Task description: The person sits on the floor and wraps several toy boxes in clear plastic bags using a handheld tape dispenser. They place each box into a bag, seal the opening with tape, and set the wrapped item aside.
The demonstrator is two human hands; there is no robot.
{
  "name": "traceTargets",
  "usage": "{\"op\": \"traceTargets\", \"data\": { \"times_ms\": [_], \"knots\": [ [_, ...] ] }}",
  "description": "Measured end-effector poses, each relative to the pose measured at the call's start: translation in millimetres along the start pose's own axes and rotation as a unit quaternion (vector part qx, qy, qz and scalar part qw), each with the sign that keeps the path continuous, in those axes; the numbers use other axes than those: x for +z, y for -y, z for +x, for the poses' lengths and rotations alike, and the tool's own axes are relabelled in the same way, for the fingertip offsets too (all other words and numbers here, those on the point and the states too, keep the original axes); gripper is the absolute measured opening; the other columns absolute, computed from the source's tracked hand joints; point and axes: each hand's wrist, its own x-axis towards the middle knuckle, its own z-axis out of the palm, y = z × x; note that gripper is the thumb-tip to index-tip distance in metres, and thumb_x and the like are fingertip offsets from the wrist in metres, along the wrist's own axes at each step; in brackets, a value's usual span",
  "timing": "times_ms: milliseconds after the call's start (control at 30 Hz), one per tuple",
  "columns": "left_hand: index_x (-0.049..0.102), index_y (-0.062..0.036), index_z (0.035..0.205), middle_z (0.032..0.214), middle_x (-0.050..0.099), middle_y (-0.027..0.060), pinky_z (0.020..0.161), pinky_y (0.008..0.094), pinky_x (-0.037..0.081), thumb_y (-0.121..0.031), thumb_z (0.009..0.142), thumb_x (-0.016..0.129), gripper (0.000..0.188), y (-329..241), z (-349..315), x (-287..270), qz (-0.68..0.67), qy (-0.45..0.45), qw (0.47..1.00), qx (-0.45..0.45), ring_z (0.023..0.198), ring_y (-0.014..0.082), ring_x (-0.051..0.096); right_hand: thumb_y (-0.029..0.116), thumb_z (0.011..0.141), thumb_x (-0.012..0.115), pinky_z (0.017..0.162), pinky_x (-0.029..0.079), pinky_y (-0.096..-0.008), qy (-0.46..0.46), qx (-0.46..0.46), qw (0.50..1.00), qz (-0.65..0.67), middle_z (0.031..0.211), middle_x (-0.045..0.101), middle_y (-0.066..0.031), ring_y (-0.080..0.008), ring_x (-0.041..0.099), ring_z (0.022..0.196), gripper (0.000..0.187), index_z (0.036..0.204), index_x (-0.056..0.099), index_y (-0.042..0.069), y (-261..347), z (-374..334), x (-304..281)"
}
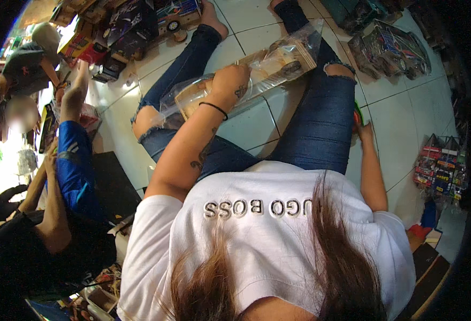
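Note:
Across my thighs lies a long, light wooden piece [270,66] inside a loose clear plastic bag [310,38]. A dark round part like a wheel shows near its right end. My left hand [231,84] is closed over the middle of the package, with its fingers curled round the far side. Low beside my right thigh, my right hand [364,131] is closed on a green and orange-red object [358,115]. My leg hides most of that object, so its kind does not show.
Plastic-wrapped model vehicles [390,49] sit on the tiled floor [407,109] at the far right. Small bagged items [440,166] lie at the right. Boxed toys [131,27] are stacked at the far left. Two people sit at the left, one in blue trousers [76,166].

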Motion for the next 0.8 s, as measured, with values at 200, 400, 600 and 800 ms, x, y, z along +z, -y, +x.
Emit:
{"op": "traceTargets", "data": {
  "times_ms": [200, 400, 600, 800],
  "knots": [
    [0.058, 0.0032, 0.088, 0.082, 0.064, 0.0253, 0.067, 0.048, 0.05, -0.022, 0.095, 0.037, 0.034, 6.7, 0.7, -3.8, -0.024, -0.008, 1.0, -0.007, 0.076, 0.0408, 0.063, 0.041, 0.075, 0.072, 0.09, 0.047, -0.0406, -0.006, -0.009, 0.997, 0.08, 0.126, 0.052, -0.0242, -0.0331, 0.055, 0.112, 0.075, 0.128, 0.044, -0.005, -44.7, 61.4, 66.4],
    [0.06, 0.0016, 0.089, 0.082, 0.064, 0.025, 0.068, 0.047, 0.051, -0.022, 0.094, 0.039, 0.032, 18.0, 5.7, 5.6, -0.049, -0.033, 0.997, -0.044, 0.078, 0.0394, 0.064, 0.031, 0.084, 0.067, 0.089, 0.048, -0.0444, 0.092, 0.012, 0.706, 0.702, 0.123, 0.052, -0.0172, -0.0296, 0.054, 0.11, 0.054, 0.124, 0.048, -0.001, 26.5, 60.8, -24.3],
    [0.062, -0.001, 0.088, 0.082, 0.065, 0.0225, 0.066, 0.045, 0.052, -0.019, 0.088, 0.045, 0.024, 17.2, 4.4, 5.6, -0.022, -0.039, 0.999, -0.022, 0.076, 0.0377, 0.065, 0.01, 0.071, 0.07, 0.099, 0.036, -0.0407, -0.262, -0.561, 0.739, 0.266, 0.12, 0.047, -0.0151, -0.0293, 0.045, 0.115, 0.052, 0.119, 0.05, 0.002, 226.5, -71.3, -104.0],
    [0.066, -0.0034, 0.085, 0.083, 0.067, 0.0178, 0.067, 0.0404, 0.054, -0.014, 0.079, 0.054, 0.017, 15.1, -0.7, -0.4, -0.053, -0.051, 0.996, -0.046, 0.08, 0.0322, 0.067, 0.028, 0.069, 0.063, 0.087, 0.048, -0.0383, -0.005, -0.717, 0.697, -0.008, 0.097, 0.064, -0.0126, -0.0312, 0.062, 0.094, 0.037, 0.101, 0.069, 0.01, 379.6, -146.4, -24.2]
  ]
}}
